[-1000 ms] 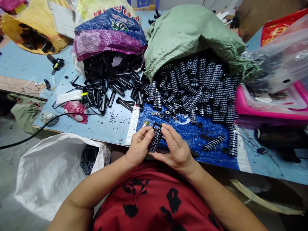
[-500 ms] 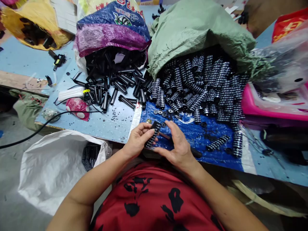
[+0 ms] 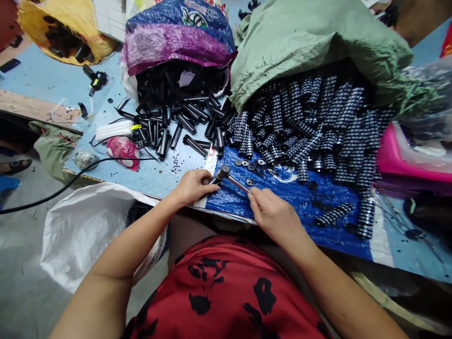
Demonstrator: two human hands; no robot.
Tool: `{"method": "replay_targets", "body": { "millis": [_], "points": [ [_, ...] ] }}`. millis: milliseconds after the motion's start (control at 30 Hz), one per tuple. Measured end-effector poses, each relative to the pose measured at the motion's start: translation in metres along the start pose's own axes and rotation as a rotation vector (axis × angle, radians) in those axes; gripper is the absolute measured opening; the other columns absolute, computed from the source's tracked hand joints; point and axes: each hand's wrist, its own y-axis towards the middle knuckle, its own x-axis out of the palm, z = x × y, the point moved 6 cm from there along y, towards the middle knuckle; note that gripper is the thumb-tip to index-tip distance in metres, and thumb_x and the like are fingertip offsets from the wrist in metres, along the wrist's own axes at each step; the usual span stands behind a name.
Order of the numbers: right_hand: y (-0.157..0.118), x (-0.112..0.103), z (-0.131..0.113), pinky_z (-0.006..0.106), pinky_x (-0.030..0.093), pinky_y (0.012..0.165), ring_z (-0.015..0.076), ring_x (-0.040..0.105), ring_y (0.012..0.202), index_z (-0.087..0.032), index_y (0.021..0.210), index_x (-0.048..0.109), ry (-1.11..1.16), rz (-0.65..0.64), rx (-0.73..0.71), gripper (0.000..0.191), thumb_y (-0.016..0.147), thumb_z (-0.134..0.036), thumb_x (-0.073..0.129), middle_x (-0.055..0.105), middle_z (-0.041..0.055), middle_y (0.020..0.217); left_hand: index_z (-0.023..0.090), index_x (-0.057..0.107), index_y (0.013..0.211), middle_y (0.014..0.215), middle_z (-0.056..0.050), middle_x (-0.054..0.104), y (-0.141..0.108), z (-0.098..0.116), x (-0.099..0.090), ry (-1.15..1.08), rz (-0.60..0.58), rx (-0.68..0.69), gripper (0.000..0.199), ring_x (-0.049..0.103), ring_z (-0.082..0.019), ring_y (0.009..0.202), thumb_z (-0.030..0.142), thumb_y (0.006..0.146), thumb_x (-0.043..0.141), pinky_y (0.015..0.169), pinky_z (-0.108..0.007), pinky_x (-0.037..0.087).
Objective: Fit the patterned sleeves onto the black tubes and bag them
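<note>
My right hand [image 3: 273, 212] is closed round the handle of a small hammer-like tool [image 3: 237, 182], whose dark head is over the table edge near my left fingers. My left hand [image 3: 194, 187] pinches a small dark piece [image 3: 214, 180] right beside that head; its shape is mostly hidden. Past my hands, black round caps [image 3: 250, 181] lie on the blue plastic sheet [image 3: 229, 200]. One patterned black-and-white tube [image 3: 334, 214] lies apart on the sheet, right of my right hand.
Patterned tubes [image 3: 314, 136] spill from a green sack [image 3: 310, 42] at the back right. Plain black tubes [image 3: 190, 115] lie before a blue and purple bag [image 3: 180, 44]. A white sack [image 3: 81, 235] hangs open below the table, left. A pink bin [image 3: 395, 155] stands right.
The patterned piece in my left hand no longer shows; that hand has moved slightly left. My right hand, open before, has closed on the tool. The view has shifted.
</note>
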Motion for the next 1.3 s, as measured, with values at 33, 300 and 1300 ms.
{"method": "replay_targets", "body": {
  "millis": [33,300,1300],
  "points": [
    [0.003,0.002,-0.002,0.031,0.049,0.066,0.0188,0.062,0.071,-0.017,0.111,0.066,-0.028,-0.042,-0.012,0.019,0.104,-0.024,0.050,0.066,0.0057,0.082,0.017,0.071,0.083,0.063,0.003,0.053,0.002,-0.001,0.000,-0.023,-0.008,-0.009,0.031,0.043,-0.012,0.058,0.046,0.075,0.080,0.058,-0.027,0.028],
    [-0.001,-0.007,-0.039,0.030,0.054,0.069,0.0185,0.066,0.075,-0.015,0.127,0.059,0.145,0.049,-0.260,0.026,0.102,-0.018,0.052,0.071,0.0067,0.087,0.018,0.057,0.068,0.060,0.004,0.051,0.024,0.002,0.002,0.002,-0.166,-0.027,0.038,0.042,-0.012,0.059,0.039,0.059,0.088,0.057,-0.026,0.028],
    [0.061,-0.018,0.171,0.041,0.046,0.079,0.0291,0.066,0.076,-0.013,0.125,0.053,-0.222,0.017,0.879,0.047,0.091,-0.044,0.062,0.073,0.0112,0.082,0.020,0.068,0.082,0.092,-0.015,0.066,0.076,0.005,-0.071,0.998,0.222,0.438,0.024,0.056,-0.031,0.093,0.020,0.094,0.048,0.078,-0.044,0.038]
  ]
}}
